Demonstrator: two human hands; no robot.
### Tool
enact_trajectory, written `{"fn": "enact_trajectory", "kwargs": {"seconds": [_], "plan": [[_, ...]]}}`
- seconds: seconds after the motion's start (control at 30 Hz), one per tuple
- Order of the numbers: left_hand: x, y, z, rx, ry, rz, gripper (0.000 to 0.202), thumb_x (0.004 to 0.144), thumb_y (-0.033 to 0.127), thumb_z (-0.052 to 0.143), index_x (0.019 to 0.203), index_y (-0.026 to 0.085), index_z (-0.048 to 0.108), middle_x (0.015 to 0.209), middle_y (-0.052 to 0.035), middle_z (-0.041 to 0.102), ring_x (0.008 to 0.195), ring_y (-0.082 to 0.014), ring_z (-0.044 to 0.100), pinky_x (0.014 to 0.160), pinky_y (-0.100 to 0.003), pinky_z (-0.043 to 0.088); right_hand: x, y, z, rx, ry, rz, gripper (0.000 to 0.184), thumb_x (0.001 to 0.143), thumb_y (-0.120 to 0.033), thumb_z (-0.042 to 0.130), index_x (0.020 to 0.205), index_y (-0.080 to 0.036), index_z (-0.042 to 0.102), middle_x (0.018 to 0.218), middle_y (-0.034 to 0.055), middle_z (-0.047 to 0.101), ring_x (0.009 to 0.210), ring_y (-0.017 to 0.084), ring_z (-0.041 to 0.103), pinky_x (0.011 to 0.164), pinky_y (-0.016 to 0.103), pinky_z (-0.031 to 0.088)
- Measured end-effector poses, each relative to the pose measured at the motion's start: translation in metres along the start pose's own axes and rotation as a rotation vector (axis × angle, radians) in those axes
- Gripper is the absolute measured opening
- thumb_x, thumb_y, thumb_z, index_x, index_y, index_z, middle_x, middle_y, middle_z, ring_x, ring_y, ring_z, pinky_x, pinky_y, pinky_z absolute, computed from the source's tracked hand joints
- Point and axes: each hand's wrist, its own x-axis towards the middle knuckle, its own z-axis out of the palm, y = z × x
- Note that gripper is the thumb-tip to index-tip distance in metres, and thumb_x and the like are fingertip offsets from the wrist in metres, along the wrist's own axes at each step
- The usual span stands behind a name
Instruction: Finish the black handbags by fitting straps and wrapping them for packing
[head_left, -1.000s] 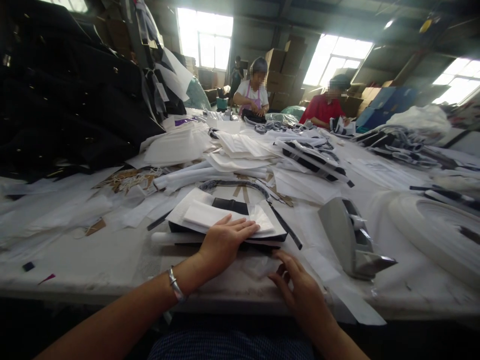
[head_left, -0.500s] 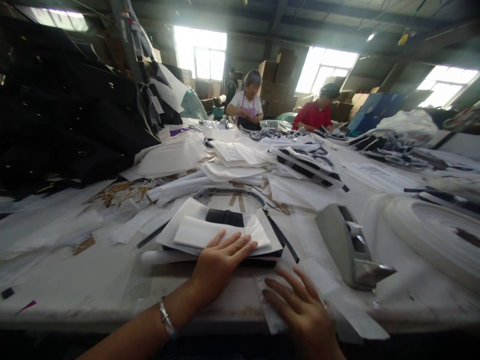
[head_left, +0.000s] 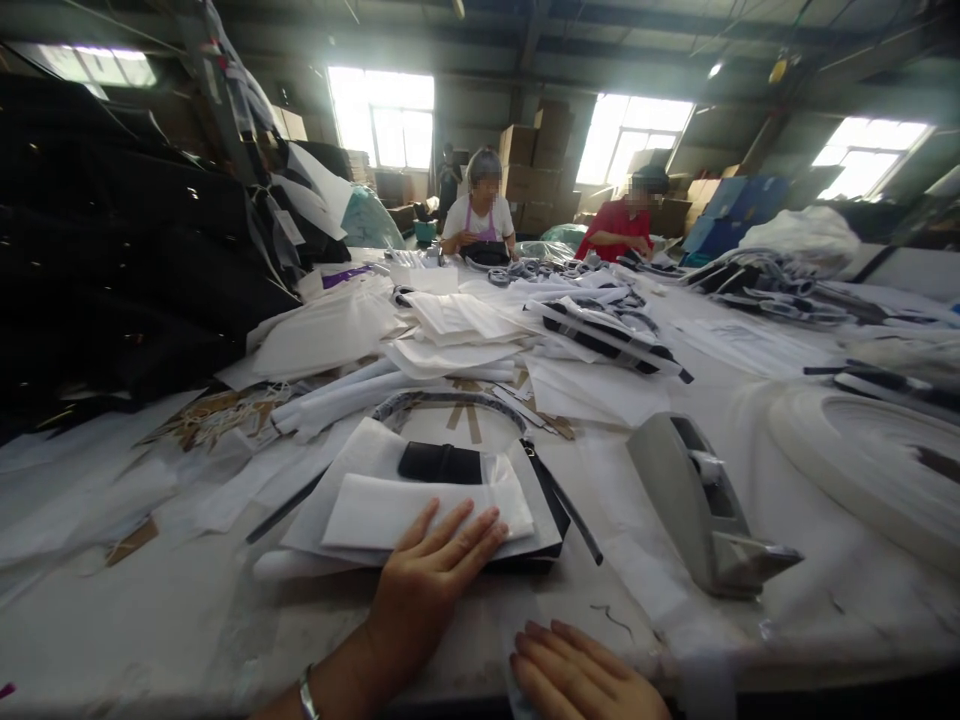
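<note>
My left hand (head_left: 433, 580), with a bangle on the wrist, lies with fingers stretched on a folded white foam sheet (head_left: 375, 512). The sheet rests on a black handbag (head_left: 555, 520) lying on the table. White wrapping paper (head_left: 311, 525) covers most of the bag, and a black strap tab (head_left: 441, 463) shows above the foam. Behind it curves the bag's wrapped handle (head_left: 450, 398). At the table's front edge, my right hand (head_left: 581, 680) is flat, fingers extended, over a thin, translucent plastic piece (head_left: 516, 690) that it mostly hides.
A grey tape dispenser (head_left: 679, 510) stands right of the bag, before a large roll of white foam strip (head_left: 847, 480). White paper sheets (head_left: 457, 320) pile up behind. Black bags (head_left: 127, 240) are heaped at the left. Two people (head_left: 480, 215) work across the table.
My right hand has moved down toward the table edge, its fingers closer together. My left hand stays on the foam sheet. The view has shifted slightly.
</note>
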Motion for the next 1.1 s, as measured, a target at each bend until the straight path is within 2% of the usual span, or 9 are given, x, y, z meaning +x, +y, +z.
{"fn": "enact_trajectory", "kwargs": {"seconds": [0.23,0.37,0.5,0.57,0.67,0.8,1.0,1.1], "plan": [[0.0,0.0,0.001,0.012,-0.01,0.024,0.039,0.106,0.025,0.031,0.134,0.03,0.058,0.137,0.0119,0.058,0.124,-0.0156,0.059,0.126,-0.036,0.008,0.04,0.023,-0.023,0.01,0.002,0.008,0.032,0.1,-0.01,0.038,0.11,-0.013,0.068,0.095,0.0063,0.08,0.09,0.016,0.075,0.09,0.028,0.06],[-0.002,0.0,0.003,0.037,0.009,0.024,0.037,0.106,0.027,0.034,0.131,0.031,0.06,0.136,0.0121,0.059,0.124,-0.0157,0.059,0.126,-0.038,0.007,0.059,0.04,-0.02,-0.006,-0.021,0.001,0.026,0.1,-0.01,0.044,0.11,-0.013,0.067,0.099,0.0057,0.079,0.094,0.015,0.074,0.099,0.031,0.054],[0.001,-0.002,0.0,0.081,0.021,0.063,0.035,0.106,0.026,0.036,0.13,0.03,0.062,0.135,0.0114,0.06,0.12,-0.0152,0.062,0.126,-0.038,0.007,0.071,0.057,-0.009,0.033,-0.034,0.088,0.019,0.1,-0.013,0.049,0.105,-0.019,0.067,0.096,0.0017,0.079,0.095,0.017,0.073,0.101,0.035,0.049],[0.003,-0.002,-0.001,0.097,0.036,0.069,0.035,0.106,0.024,0.036,0.129,0.029,0.062,0.135,0.0116,0.06,0.119,-0.0145,0.062,0.126,-0.038,0.007,0.075,0.064,-0.003,0.082,-0.077,0.143,0.018,0.101,-0.016,0.049,0.103,-0.02,0.067,0.094,0.0016,0.079,0.094,0.018,0.073,0.098,0.035,0.05],[0.004,-0.004,0.0,0.097,0.058,0.075,0.034,0.106,0.023,0.038,0.127,0.029,0.064,0.134,0.0118,0.061,0.12,-0.0141,0.062,0.126,-0.04,0.008,0.077,0.071,0.003,0.152,-0.173,0.242,0.022,0.102,-0.02,0.046,0.098,-0.022,0.067,0.091,0.0029,0.077,0.084,0.017,0.073,0.082,0.03,0.054],[0.002,-0.005,0.005,0.06,0.087,0.072,0.034,0.105,0.02,0.038,0.123,0.027,0.067,0.134,0.0108,0.062,0.121,-0.015,0.061,0.126,-0.041,0.011,0.073,0.072,0.008,0.154,-0.287,0.369,0.022,0.099,-0.015,0.048,0.095,-0.024,0.068,0.083,0.001,0.075,0.071,0.017,0.071,0.066,0.025,0.05],[-0.013,0.0,0.017,-0.009,0.191,0.06,0.037,0.106,0.02,0.034,0.124,0.028,0.066,0.133,0.0102,0.063,0.124,-0.0158,0.059,0.125,-0.042,0.017,0.059,0.059,0.01,0.085,-0.308,0.435,0.029,0.096,-0.011,0.042,0.094,-0.023,0.069,0.074,0.0016,0.072,0.063,0.017,0.067,0.061,0.025,0.045],[-0.017,0.001,0.022,-0.031,0.206,0.047,0.039,0.106,0.02,0.032,0.124,0.028,0.065,0.134,0.0106,0.063,0.127,-0.0158,0.056,0.125,-0.041,0.02,0.063,0.058,0.008,0.149,-0.348,0.55,0.029,0.093,-0.01,0.045,0.095,-0.024,0.07,0.076,0.0015,0.072,0.066,0.016,0.068,0.062,0.024,0.045]]}}
